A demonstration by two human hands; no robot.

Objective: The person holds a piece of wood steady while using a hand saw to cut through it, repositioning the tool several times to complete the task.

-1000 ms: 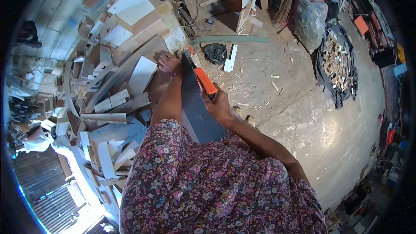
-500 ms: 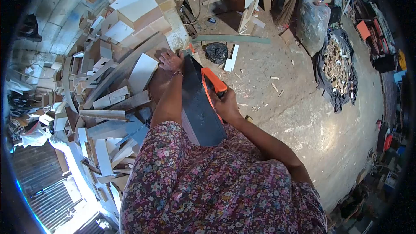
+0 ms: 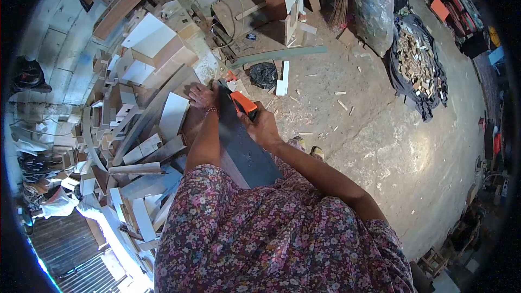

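A dark grey board (image 3: 244,149) stands on edge in front of me, running from my lap toward the wood pile. My right hand (image 3: 261,127) is closed on the orange handle of a hand saw (image 3: 242,102) at the board's upper edge. My left hand (image 3: 203,96) rests flat at the board's far end, next to a brown panel (image 3: 192,122). The saw's blade is mostly hidden behind the board.
A heap of white and brown wood offcuts (image 3: 135,103) fills the left side. On the dusty concrete floor (image 3: 391,146) lie chips, a black bag (image 3: 264,74), a long green strip (image 3: 282,53) and a tarp of wood scraps (image 3: 418,68).
My right hand drew the saw back toward me half a second ago, then pushed it forward again toward the board's far end. My left hand stayed at the board's end.
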